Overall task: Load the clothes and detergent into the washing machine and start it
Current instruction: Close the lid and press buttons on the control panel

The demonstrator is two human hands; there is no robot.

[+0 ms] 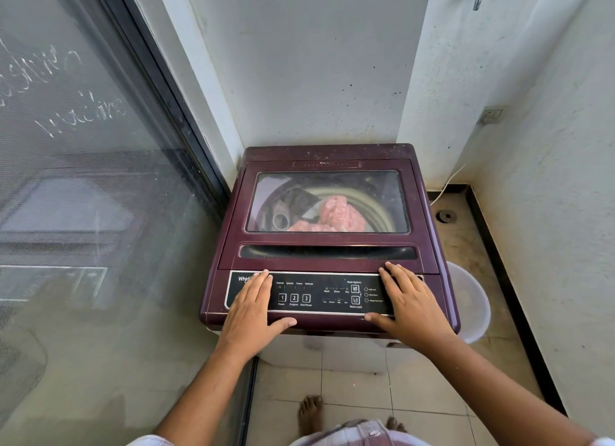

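A maroon top-loading washing machine (327,152) stands in the corner with its lid (416,212) down. Through the lid's window I see pink clothes (337,214) and a dark garment (294,201) in the drum. The black control panel (327,294) runs along the front, with numbered buttons 1, 2 and 3 (294,298) left of centre. My left hand (253,307) lies flat on the panel's left end, fingers spread, holding nothing. My right hand (409,302) lies flat on the right end, just as empty. No detergent container is visible.
A glass sliding door (86,196) lines the left side. White walls close in behind and to the right. A white plastic tub (471,300) sits on the floor right of the machine, beyond it a floor drain (446,216). My bare feet stand on the tiles (352,379).
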